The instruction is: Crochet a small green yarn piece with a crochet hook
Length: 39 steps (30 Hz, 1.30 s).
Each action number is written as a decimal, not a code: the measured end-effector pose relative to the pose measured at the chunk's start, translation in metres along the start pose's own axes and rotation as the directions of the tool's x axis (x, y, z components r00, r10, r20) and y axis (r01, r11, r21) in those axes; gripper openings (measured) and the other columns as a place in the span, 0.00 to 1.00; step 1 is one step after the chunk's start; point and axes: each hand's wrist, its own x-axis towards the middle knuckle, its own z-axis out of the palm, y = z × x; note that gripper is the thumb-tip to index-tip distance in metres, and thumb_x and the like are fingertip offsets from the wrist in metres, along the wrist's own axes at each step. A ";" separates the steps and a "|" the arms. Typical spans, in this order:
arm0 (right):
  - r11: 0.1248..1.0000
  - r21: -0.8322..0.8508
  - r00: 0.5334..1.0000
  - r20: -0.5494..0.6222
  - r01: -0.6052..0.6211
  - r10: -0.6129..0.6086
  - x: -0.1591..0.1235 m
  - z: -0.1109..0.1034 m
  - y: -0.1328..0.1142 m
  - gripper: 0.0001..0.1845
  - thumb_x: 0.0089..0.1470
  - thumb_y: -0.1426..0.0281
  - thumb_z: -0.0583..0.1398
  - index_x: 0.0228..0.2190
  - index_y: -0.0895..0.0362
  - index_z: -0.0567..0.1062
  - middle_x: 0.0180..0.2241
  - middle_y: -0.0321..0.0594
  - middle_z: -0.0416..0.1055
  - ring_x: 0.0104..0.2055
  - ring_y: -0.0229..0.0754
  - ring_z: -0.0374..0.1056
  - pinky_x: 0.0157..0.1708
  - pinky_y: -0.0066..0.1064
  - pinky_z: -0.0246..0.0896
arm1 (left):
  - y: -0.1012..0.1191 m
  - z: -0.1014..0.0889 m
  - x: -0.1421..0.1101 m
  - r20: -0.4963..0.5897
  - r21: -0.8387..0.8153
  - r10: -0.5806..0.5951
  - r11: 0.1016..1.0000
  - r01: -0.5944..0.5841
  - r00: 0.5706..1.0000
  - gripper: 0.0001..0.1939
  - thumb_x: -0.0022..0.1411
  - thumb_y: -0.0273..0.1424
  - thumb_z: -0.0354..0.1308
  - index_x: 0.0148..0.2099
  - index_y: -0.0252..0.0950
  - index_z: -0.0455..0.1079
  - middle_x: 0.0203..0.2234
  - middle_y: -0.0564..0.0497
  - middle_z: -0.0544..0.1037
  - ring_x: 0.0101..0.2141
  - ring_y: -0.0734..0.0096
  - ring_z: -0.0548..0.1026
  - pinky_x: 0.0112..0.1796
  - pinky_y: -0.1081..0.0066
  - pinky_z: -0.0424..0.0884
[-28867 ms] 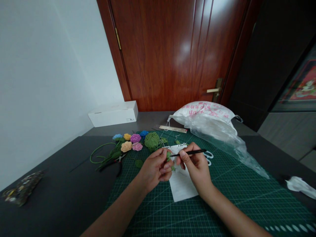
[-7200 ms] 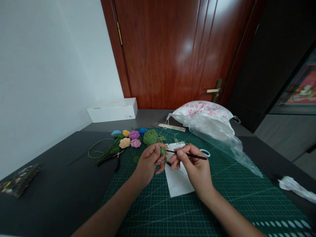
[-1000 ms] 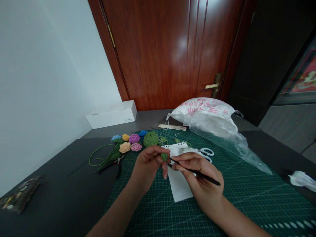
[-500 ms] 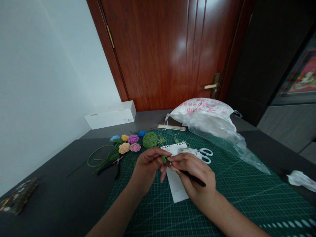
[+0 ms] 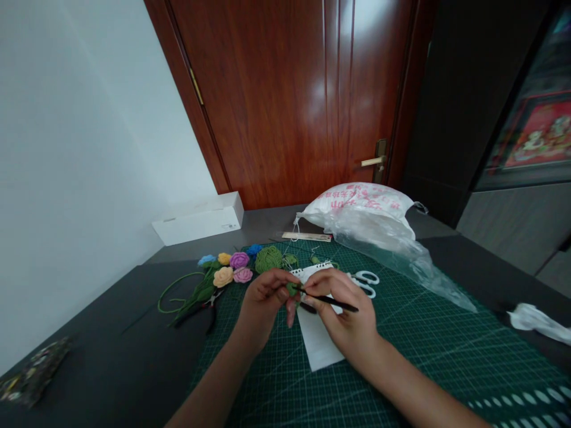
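Note:
My left hand (image 5: 264, 302) is closed, pinching a small green crocheted piece (image 5: 292, 289) between thumb and fingers. My right hand (image 5: 345, 314) is closed on a thin black crochet hook (image 5: 328, 300), whose tip meets the green piece. Both hands hover above a white spiral notepad (image 5: 317, 339) lying on the green cutting mat (image 5: 401, 351). A ball of green yarn (image 5: 268, 259) sits just beyond the hands.
Crocheted roses on green stems (image 5: 225, 270) and pliers (image 5: 209, 309) lie left of the mat. White-handled scissors (image 5: 364, 280), a wooden ruler (image 5: 307, 236), a plastic bag (image 5: 375, 223) and a white box (image 5: 198, 219) lie further back. Crumpled white material (image 5: 535, 318) is at right.
The hook's handle has swung up from low right to nearly level. The hands stay together on the green piece. The head view has shifted a little, showing more of the right side.

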 end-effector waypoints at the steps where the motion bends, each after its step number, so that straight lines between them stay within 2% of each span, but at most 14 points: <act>1: 0.999 -0.023 1.000 -0.010 0.024 -0.024 -0.001 0.000 -0.002 0.07 0.60 0.77 0.63 0.34 0.53 0.77 0.33 0.41 0.78 0.38 0.44 0.76 0.37 0.36 0.73 | 0.000 0.000 0.000 0.004 -0.011 0.003 1.000 -0.003 1.000 0.07 0.59 0.32 0.69 0.38 0.35 0.79 0.21 0.55 0.76 0.15 0.78 0.70 0.15 0.78 0.68; 5: 0.997 -0.051 0.997 -0.060 0.051 -0.054 -0.003 0.001 -0.008 0.07 0.60 0.77 0.63 0.33 0.53 0.77 0.31 0.40 0.78 0.35 0.45 0.77 0.35 0.36 0.74 | -0.002 0.001 0.001 0.007 -0.049 0.009 0.999 -0.008 1.000 0.08 0.59 0.33 0.70 0.38 0.35 0.78 0.22 0.55 0.76 0.16 0.77 0.70 0.15 0.78 0.69; 18: 0.997 -0.068 0.997 -0.068 0.036 -0.041 -0.005 0.003 -0.008 0.07 0.60 0.77 0.64 0.33 0.53 0.77 0.30 0.41 0.78 0.35 0.46 0.77 0.34 0.37 0.75 | -0.003 0.002 -0.001 0.023 -0.096 0.001 0.995 0.001 1.000 0.08 0.60 0.32 0.70 0.39 0.34 0.78 0.21 0.55 0.76 0.15 0.78 0.71 0.15 0.79 0.69; 25: 0.996 -0.064 0.998 -0.001 0.069 -0.069 -0.009 0.003 -0.006 0.09 0.60 0.79 0.62 0.36 0.53 0.78 0.33 0.42 0.78 0.37 0.46 0.77 0.36 0.38 0.74 | -0.005 0.000 -0.003 0.027 -0.097 -0.008 0.995 0.011 1.000 0.06 0.60 0.31 0.69 0.38 0.34 0.78 0.18 0.56 0.74 0.14 0.77 0.70 0.14 0.79 0.68; 31: 1.000 -0.025 0.998 0.061 0.000 0.001 -0.003 0.001 -0.006 0.09 0.60 0.79 0.61 0.31 0.53 0.76 0.31 0.40 0.77 0.35 0.45 0.75 0.34 0.36 0.72 | -0.003 0.004 -0.006 0.004 -0.062 -0.027 0.998 0.028 1.000 0.08 0.59 0.32 0.70 0.36 0.34 0.76 0.17 0.56 0.74 0.14 0.77 0.69 0.14 0.79 0.66; 35: 0.997 -0.008 0.984 0.161 -0.071 0.072 0.002 -0.004 0.000 0.10 0.60 0.78 0.61 0.28 0.53 0.74 0.29 0.38 0.76 0.34 0.44 0.74 0.34 0.35 0.70 | -0.006 0.004 -0.008 -0.020 -0.025 -0.052 0.998 0.052 0.998 0.08 0.56 0.31 0.71 0.33 0.33 0.75 0.18 0.56 0.74 0.14 0.78 0.68 0.13 0.79 0.65; 39: 0.997 -0.037 0.967 0.246 -0.062 0.069 0.002 -0.004 0.006 0.10 0.61 0.78 0.60 0.29 0.54 0.74 0.30 0.38 0.75 0.33 0.43 0.73 0.34 0.34 0.69 | -0.008 0.002 -0.006 -0.017 0.016 -0.053 0.998 0.053 0.998 0.10 0.55 0.31 0.72 0.31 0.32 0.75 0.16 0.56 0.73 0.12 0.78 0.67 0.12 0.79 0.65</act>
